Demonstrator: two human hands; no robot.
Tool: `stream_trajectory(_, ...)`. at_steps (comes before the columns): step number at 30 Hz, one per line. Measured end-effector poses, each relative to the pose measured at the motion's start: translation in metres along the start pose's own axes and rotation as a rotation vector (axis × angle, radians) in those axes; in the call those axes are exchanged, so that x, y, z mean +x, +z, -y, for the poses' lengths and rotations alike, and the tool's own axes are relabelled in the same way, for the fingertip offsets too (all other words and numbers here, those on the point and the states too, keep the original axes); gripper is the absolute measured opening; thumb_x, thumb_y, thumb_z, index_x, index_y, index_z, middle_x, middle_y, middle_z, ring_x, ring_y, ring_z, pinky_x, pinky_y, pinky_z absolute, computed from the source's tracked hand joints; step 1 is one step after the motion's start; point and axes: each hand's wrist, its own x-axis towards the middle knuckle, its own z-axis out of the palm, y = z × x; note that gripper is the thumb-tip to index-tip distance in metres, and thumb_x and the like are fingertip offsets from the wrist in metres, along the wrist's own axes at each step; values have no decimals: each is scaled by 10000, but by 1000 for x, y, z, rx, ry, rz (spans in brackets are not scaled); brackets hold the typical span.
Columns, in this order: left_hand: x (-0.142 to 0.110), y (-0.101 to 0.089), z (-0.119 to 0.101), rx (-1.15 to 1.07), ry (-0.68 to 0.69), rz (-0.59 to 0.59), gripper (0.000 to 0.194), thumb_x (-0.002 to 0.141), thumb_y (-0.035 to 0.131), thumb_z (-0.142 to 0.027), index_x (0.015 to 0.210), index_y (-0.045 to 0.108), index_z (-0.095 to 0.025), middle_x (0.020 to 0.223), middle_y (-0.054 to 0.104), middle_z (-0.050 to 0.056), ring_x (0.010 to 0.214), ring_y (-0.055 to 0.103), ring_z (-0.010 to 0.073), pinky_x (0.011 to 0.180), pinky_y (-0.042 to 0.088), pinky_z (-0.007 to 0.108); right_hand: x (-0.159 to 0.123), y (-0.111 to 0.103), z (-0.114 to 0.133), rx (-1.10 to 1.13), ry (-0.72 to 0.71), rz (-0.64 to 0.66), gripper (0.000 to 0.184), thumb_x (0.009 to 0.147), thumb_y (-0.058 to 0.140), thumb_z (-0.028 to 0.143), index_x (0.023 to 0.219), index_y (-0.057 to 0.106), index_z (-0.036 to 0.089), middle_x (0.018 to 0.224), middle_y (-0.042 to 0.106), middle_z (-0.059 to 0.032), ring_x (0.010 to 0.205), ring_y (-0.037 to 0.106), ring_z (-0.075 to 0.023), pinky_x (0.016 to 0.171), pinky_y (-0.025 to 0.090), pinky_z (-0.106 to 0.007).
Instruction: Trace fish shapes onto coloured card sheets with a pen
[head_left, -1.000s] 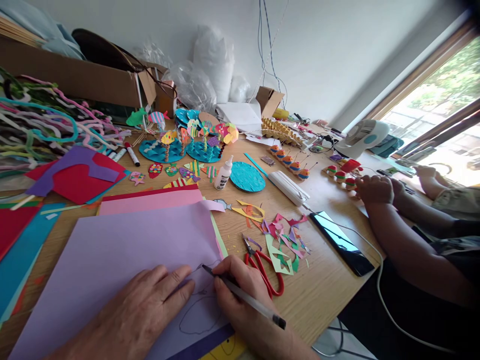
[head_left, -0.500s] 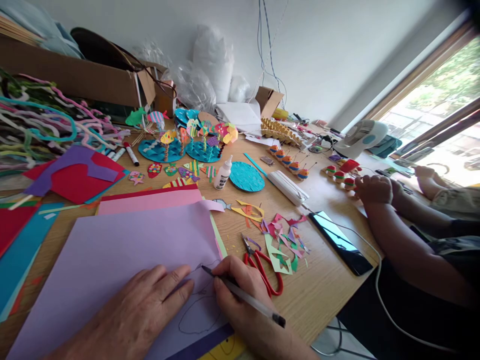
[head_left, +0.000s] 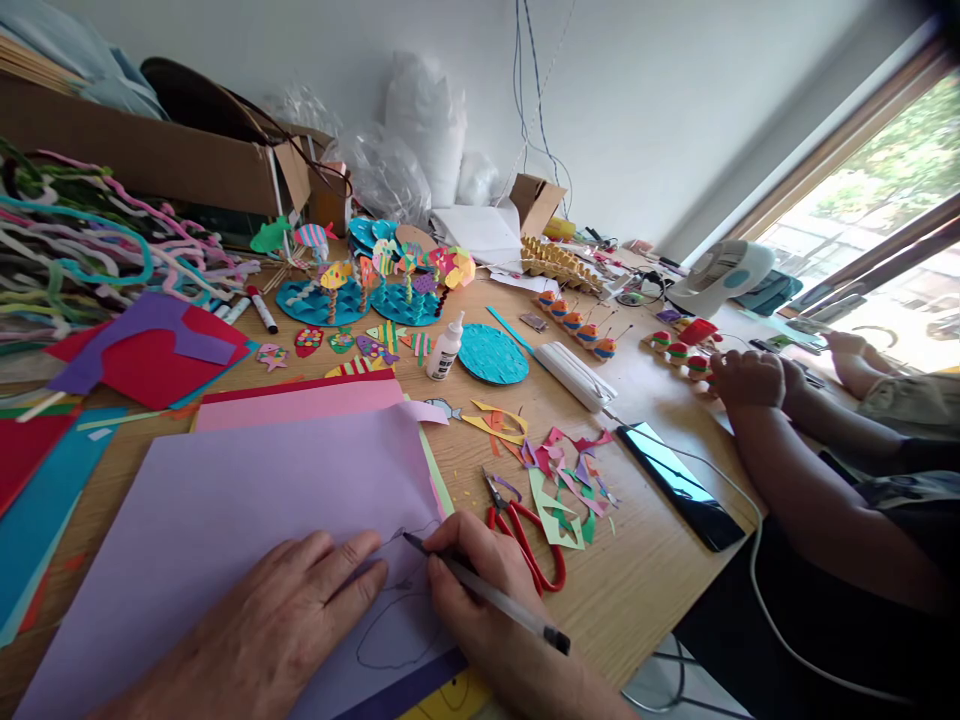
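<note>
A sheet of light purple paper (head_left: 225,490) tops a stack of coloured sheets in front of me. My left hand (head_left: 277,600) lies flat on it, fingers stretched out. In my right hand (head_left: 487,590) is a black-capped pen (head_left: 502,600), its tip touching the paper near the right edge. Thin outlines show there, among them a rounded shape (head_left: 397,630); my right hand covers part of them. Red-handled scissors (head_left: 529,540) lie partly open just right of that hand, beside a heap of paper scraps (head_left: 570,480).
Beyond the paper stand a white glue bottle (head_left: 446,348), a blue disc (head_left: 493,353) and paper fish (head_left: 375,348). A phone (head_left: 679,485) with a cable lies at right, near another person's hands (head_left: 750,378). Pipe cleaners (head_left: 97,230) are heaped at far left.
</note>
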Motion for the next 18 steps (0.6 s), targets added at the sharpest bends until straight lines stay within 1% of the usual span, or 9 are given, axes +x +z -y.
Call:
stream_trajectory(7, -1, 1, 0, 6, -12, -2, 660, 746, 393, 10, 1328, 502, -281, 1316, 579, -13, 1037, 596, 192, 898, 470, 302, 2, 1, -2, 0, -3, -12, 102, 743, 491, 126, 768, 571, 184, 573, 563, 32, 499, 528, -97, 482, 365, -169)
stream_trajectory(13, -2, 4, 1, -11, -12, -8, 647, 754, 410, -15, 1333, 496, -290, 1328, 571, -19, 1039, 600, 183, 893, 467, 292, 1, 1, -2, 2, -1, 17, 116, 723, 482, 105, 740, 563, 186, 556, 536, 41, 480, 500, -90, 465, 343, -166)
stream_trajectory(18, -2, 4, 1, 10, 2, -30, 631, 755, 401, -13, 1316, 517, -278, 1313, 581, -13, 1026, 597, 182, 887, 465, 286, 0, 1, -1, 14, 12, 2, 96, 735, 489, 122, 753, 563, 180, 557, 529, 42, 473, 485, -86, 461, 337, -165)
